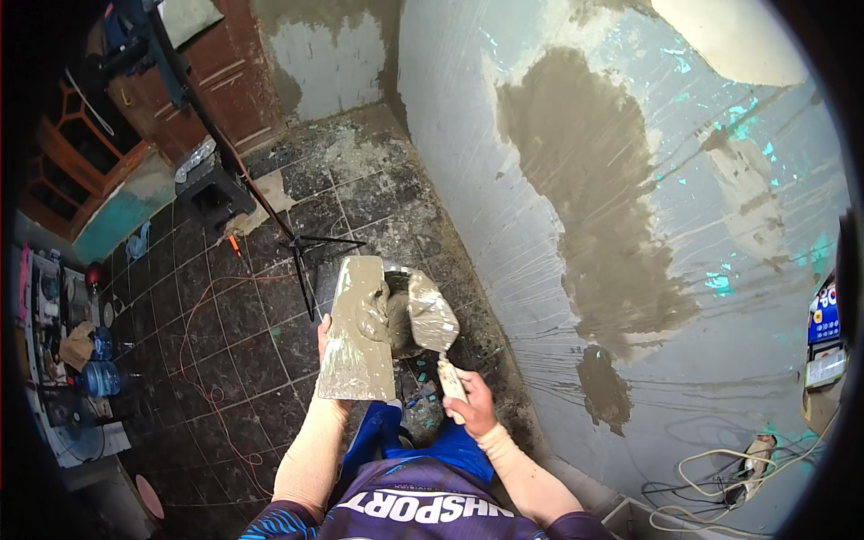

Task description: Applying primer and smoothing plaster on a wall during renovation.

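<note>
My left hand (pixel 324 337) grips a flat rectangular plasterer's hawk (pixel 354 362) from beneath, most of its fingers hidden by the board. Grey mortar (pixel 365 310) coats the board and lies thickest along its right edge. In my right hand (pixel 474 405), fingers wrapped around the pale handle, is a trowel (pixel 432 313) with a wet, mortar-smeared blade pointing away from me. The blade sits just right of the hawk, above a round dark bucket (pixel 399 335) holding mortar, partly hidden by both tools.
To the right, a grey wall (pixel 531 261) carries a large patch of damp mortar (pixel 594 180). A black tripod stand (pixel 301 243) rises beyond the hawk. An orange cord (pixel 193 360) crosses the dark tiled floor (pixel 261 369). Loose cables (pixel 720 486) hang at lower right; bottles (pixel 102 378) stand left.
</note>
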Available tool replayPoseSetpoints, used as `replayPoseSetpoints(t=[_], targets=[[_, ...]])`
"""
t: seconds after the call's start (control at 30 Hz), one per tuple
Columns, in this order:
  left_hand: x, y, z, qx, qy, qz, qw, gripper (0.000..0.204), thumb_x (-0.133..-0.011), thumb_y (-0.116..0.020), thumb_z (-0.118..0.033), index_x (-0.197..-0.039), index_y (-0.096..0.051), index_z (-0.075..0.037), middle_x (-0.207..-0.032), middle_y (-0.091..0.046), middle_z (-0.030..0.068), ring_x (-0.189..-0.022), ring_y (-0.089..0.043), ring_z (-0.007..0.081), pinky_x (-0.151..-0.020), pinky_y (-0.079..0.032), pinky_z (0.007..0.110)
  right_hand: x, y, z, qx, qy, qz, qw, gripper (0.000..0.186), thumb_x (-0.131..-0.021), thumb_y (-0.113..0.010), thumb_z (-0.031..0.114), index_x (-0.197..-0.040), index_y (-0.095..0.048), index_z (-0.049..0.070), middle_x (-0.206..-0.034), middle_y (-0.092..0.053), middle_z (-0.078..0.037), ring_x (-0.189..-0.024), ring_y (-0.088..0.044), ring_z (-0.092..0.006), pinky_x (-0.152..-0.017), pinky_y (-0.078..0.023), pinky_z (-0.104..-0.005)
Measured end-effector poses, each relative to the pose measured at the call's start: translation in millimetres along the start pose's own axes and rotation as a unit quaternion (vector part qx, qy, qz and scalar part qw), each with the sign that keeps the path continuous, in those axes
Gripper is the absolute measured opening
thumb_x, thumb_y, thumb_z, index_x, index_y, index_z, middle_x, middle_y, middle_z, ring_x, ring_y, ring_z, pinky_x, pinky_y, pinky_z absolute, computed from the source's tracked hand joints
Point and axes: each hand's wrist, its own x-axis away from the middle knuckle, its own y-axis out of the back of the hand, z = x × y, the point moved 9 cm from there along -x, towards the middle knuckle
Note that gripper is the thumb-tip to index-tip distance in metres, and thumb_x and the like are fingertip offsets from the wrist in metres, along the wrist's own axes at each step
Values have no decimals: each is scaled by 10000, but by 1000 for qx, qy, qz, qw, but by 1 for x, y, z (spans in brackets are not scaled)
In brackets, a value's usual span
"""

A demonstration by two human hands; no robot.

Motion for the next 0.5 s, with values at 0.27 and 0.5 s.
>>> replayPoseSetpoints(t=[0.27, 0.5], targets=[[-11, 7, 13, -5, 13, -7, 1000, 575, -875, -478, -505, -1249, -518, -71, -1105, -622, 123, -938, -621, 264, -818, -520, 393, -14, -59, -13, -251, -50, 27, 966, 423, -800, -593, 10, -1194, -442, 38, -961, -537, -83, -725, -555, -140, -576, -486, -266], [-12, 10, 13, -17, 19, -11, 1000, 604, -856, -509, -522, -1273, -495, -85, -1153, -598, 115, -994, -592, 264, -859, -494, 396, -2, -52, 4, -303, -36, 21, 952, 409, -811, -576, 27, -1190, -425, 60, -981, -545, -117, -754, -563, -178, -587, -471, -276]])
